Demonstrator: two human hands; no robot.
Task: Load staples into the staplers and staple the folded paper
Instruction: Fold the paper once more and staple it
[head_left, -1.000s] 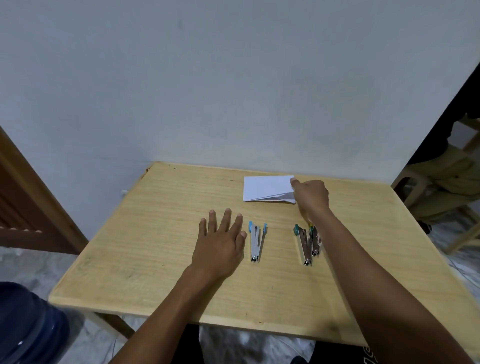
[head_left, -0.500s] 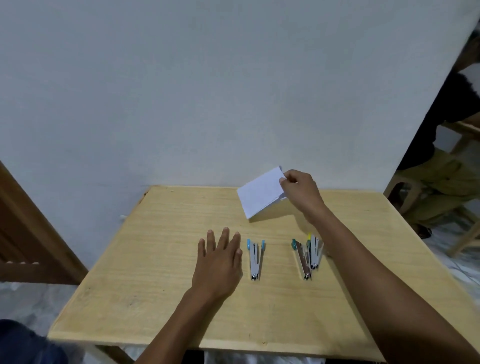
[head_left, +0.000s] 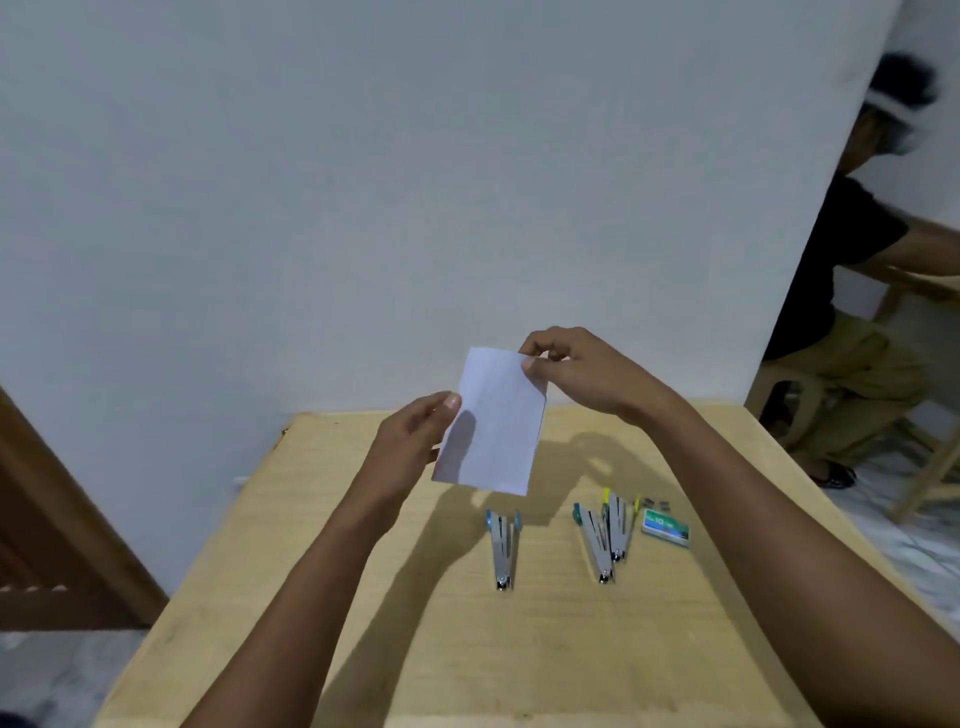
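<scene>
So, both hands up off the light wooden table (head_left: 363, 545), forearms reaching in from the bottom edge and converging twd the middle. Folded white paper sheet (head_left: 493, 431) is held in the air btwn them, over the far half of the table and not touching it. It faces the camera, long side roughly vertical, top leaning a bit to the right.

Right hand (head_left: 576, 371) sits higher, wrist bent, thumb and forefinger pinching the paper's top right corner; the other fingers are curled in behind. Left hand (head_left: 410, 447) is lower, at the paper's left edge: thumb tip on the front, fingers behind the sheet, showing as a dark shadow through it.

On the table below, three slim silver staplers lie w/ their coloured ends twd the wall. Blue-tipped stapler (head_left: 503, 551) lies alone, under the paper. Teal-tipped stapler (head_left: 595, 543) and yellow-tipped stapler (head_left: 618, 525) lie side by side, touching or nearly so, to its right. Small green staple box (head_left: 665, 527) lies just right of the yellow one, w/ a few loose staple strips (head_left: 655, 502) just behind it.

Pale grey wall (head_left: 363, 182) behind. Seated person in a dark top (head_left: 852, 312) at the far right, blurred.
</scene>
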